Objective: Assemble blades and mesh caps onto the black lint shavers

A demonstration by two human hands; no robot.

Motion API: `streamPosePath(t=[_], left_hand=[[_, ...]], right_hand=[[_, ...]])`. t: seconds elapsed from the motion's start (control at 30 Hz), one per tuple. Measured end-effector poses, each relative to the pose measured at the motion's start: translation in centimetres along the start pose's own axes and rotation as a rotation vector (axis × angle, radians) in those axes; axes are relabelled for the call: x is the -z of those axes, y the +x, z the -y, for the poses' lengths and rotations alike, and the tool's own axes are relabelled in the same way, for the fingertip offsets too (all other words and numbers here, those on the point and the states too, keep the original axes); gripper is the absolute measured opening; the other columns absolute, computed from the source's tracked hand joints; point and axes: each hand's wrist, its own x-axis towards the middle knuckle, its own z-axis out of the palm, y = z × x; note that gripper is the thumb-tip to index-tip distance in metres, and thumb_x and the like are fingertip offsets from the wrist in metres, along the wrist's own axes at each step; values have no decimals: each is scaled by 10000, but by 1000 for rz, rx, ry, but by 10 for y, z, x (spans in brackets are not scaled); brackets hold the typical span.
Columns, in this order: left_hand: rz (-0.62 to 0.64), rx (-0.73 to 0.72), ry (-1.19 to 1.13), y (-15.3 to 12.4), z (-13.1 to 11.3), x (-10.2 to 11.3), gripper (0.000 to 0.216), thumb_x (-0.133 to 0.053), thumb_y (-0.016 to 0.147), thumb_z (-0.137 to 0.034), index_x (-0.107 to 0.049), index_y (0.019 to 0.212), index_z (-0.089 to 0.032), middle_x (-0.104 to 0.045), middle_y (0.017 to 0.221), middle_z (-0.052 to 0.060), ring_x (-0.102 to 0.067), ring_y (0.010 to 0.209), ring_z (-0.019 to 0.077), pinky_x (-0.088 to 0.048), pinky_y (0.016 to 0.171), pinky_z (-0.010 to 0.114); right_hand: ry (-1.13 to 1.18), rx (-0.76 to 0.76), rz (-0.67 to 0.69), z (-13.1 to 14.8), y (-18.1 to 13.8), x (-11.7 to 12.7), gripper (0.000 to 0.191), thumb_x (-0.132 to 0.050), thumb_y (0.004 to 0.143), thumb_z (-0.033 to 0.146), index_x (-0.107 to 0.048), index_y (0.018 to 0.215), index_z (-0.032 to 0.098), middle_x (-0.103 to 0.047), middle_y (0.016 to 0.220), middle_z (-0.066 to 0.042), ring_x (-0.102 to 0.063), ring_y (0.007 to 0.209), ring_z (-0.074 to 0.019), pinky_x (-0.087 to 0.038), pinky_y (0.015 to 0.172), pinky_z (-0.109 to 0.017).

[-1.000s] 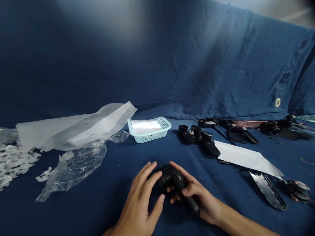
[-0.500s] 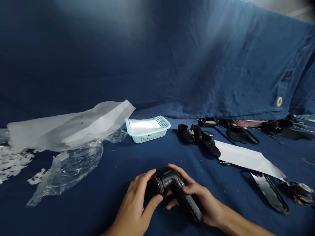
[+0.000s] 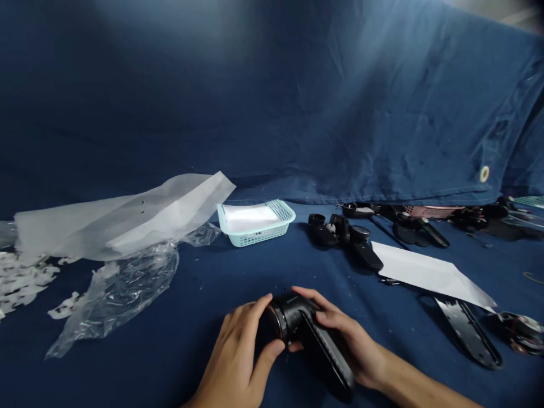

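Observation:
A black handheld appliance (image 3: 317, 343) with a round, ribbed head and a straight handle is held between my two hands, its handle slanting down to the right. My left hand (image 3: 238, 351) curves round the head, with the thumb below and the fingers above the ribbed ring (image 3: 279, 321). Wrapped about the neck and upper handle is my right hand (image 3: 348, 340), its thumb pressing on the near side. Some right-hand fingers are hidden behind the appliance. I cannot make out the face of the head.
A light-blue basket (image 3: 259, 234) with white sheets stands ahead. Clear plastic (image 3: 127, 289), a translucent sheet (image 3: 106, 226) and white scraps (image 3: 25, 280) lie left. Black housings (image 3: 340, 235), white paper (image 3: 429, 275) and a black shell (image 3: 470, 334) lie right; behind hangs a blue curtain (image 3: 255, 113).
The appliance and both hands have shifted slightly right and down. The appliance has tilted a little, and my right thumb now sits higher, towards its neck. Both hands keep their hold.

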Motion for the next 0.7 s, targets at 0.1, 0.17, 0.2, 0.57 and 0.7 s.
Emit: streamPosePath(t=[0.1,0.17,0.2,0.57,0.7], left_hand=[[16,-24,59,0,-1,1,525,-474,942,-269,-288,1433,-257,-634,1222,110,-620,1058,282,-535,873,457],[21,-22,82,0,-1,1,525,-464,950,-271,-278,1441,-257,-653,1194,99,-632,1031,275,-536,867,450],[22,-21,89,1,-1,1,527,-456,955,-275,-270,1448,-258,-660,1182,96,-636,1026,274,-537,863,449],[6,-16,78,2,8,-4,576,-490,944,-366,-271,1468,-272,-683,1144,96,-651,1011,288,-567,813,446],[-39,-18,82,-1,8,-3,570,-546,914,-406,-322,1421,-276,-704,1102,93,-671,979,297,-580,788,450]], right_hand=[[20,10,-1,-1,2,0,452,-596,813,196,-592,1261,256,-650,1149,-49,-692,866,-230,-466,883,-420],[45,19,26,-2,4,2,481,-568,790,153,-589,1262,243,-642,1162,-52,-675,906,-238,-470,895,-439],[64,25,39,-2,5,2,493,-547,778,136,-588,1259,231,-642,1159,-56,-664,934,-247,-473,898,-454],[92,30,49,-1,6,1,532,-499,757,160,-514,1281,247,-671,1097,-61,-687,914,-260,-471,858,-454],[9,80,64,-3,3,-6,464,-530,738,170,-561,1193,253,-653,1122,-36,-689,842,-219,-457,857,-409]])
